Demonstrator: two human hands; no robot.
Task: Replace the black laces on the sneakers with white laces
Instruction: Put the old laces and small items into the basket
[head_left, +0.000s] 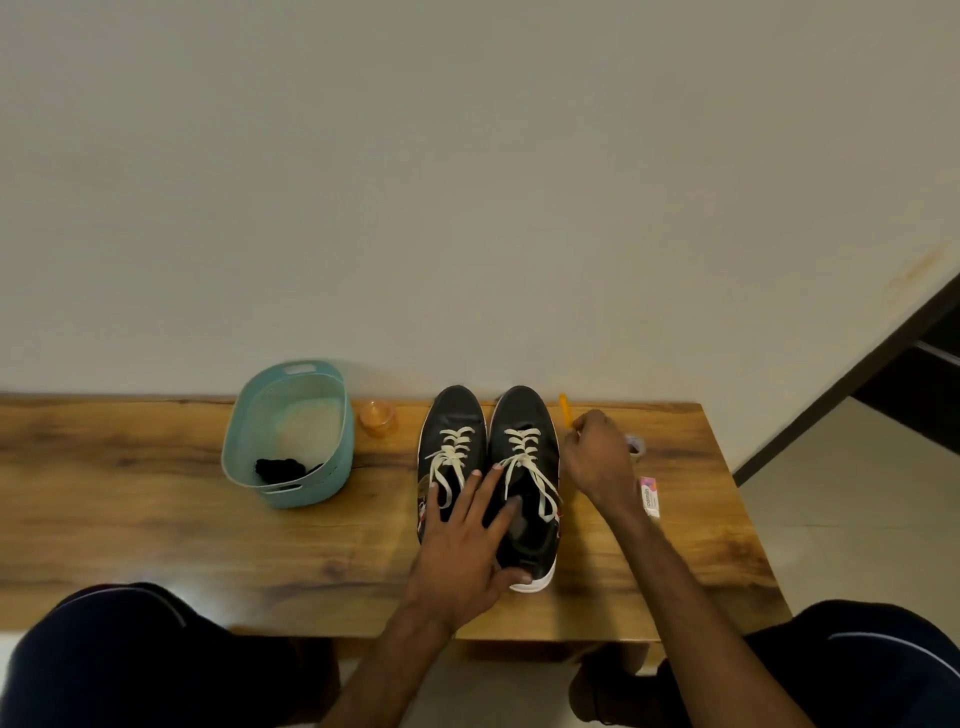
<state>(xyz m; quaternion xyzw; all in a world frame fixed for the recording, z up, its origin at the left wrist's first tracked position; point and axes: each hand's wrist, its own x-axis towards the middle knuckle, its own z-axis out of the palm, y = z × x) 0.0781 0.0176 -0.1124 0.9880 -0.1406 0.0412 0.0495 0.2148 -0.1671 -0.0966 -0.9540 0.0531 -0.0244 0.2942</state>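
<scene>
Knees (130, 654) in dark shorts fill the lower corners, and between them both bare forearms reach out over a wooden table (156, 519). On it, the left hand (462, 545) lies flat over the heel ends of two black sneakers (522, 410). Its fingers (491, 488) are straight and spread wide across both shoe openings, and the thumb sits at the white-soled heel of the right-hand shoe. The sneakers stand side by side, touching, with their toes pointing at the wall (467, 182). Both are threaded with white laces (457, 447), whose loose ends trail down towards the hand. Just right of the shoes, a small pink and white box (650, 496) lies beside the right wrist. The right hand (597, 457) is beyond it, next to the right-hand shoe, back towards the camera, fingers curled under; whether they hold anything cannot be told. Well left of the sneakers stands a teal basket (234, 441) with a clump of black laces (278, 467) in its near end. Between basket and shoes, close to the wall, is a small orange cup (378, 418). A thin yellow stick (564, 408) shows just past the right knuckles, at the table's far edge.
</scene>
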